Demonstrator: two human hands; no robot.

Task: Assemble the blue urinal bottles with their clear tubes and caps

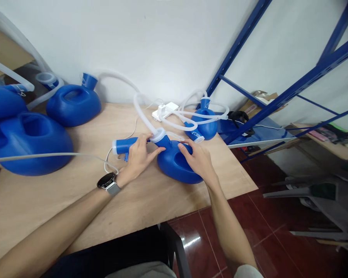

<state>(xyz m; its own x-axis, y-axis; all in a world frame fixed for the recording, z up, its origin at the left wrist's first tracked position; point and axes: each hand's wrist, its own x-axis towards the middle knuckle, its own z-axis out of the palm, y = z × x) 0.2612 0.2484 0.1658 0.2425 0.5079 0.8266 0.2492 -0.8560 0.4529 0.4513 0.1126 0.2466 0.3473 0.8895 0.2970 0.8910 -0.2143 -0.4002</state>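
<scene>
Blue container (176, 166) near the table (162, 200) edge is steadied by our right hand (198, 158) laid open over its handle while our left hand (137, 156) pinches its neck, where, in our judgement, twisting could kink the hose (142, 112) or unseat its white collar (158, 135).

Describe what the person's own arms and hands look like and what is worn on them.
Both forearms are bare, with no sleeves in view. The left hand and right hand wear no gloves or visible rings. The left wrist carries a watch with a round black face and a grey strap.
</scene>
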